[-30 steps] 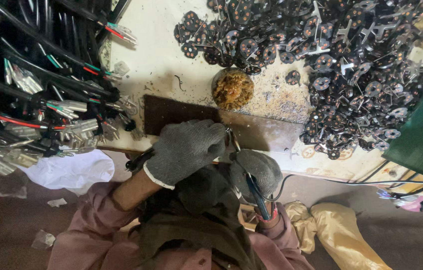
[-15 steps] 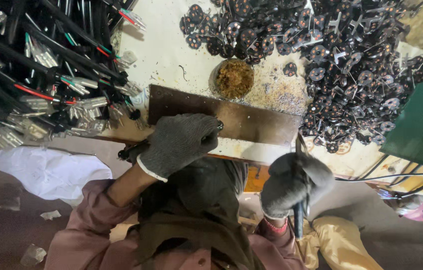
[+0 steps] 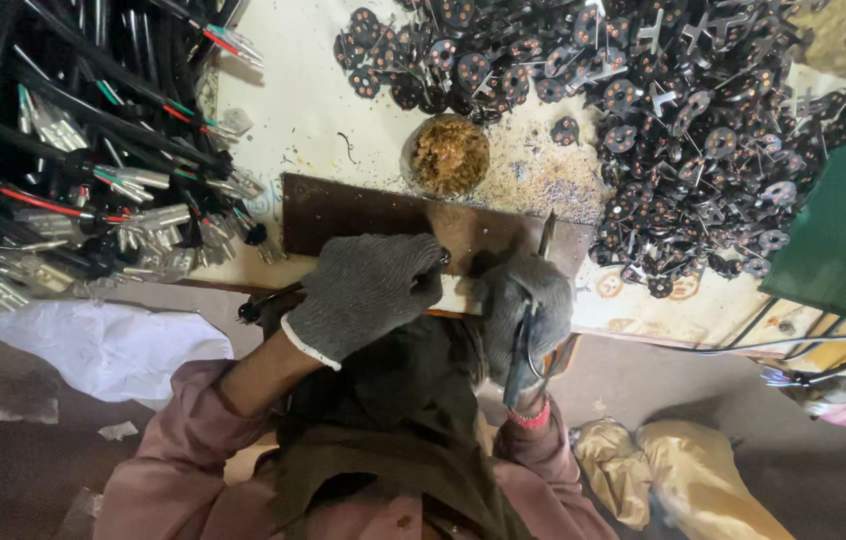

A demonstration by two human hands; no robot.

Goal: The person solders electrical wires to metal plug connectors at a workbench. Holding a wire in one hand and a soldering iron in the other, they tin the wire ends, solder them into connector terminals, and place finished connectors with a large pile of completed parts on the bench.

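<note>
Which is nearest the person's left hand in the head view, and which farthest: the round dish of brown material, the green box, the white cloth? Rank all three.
From the left hand:
1. Round dish of brown material, just beyond it on the bench.
2. White cloth, lower left.
3. Green box, far right.

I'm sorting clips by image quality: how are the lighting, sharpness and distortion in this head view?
Head view: wide-angle lens bows the table edge; bright light washes out the pale tabletop, while the floor below stays dim; left hand and right hand are fairly sharp; the cable bundle at the left edge looks stretched.
</note>
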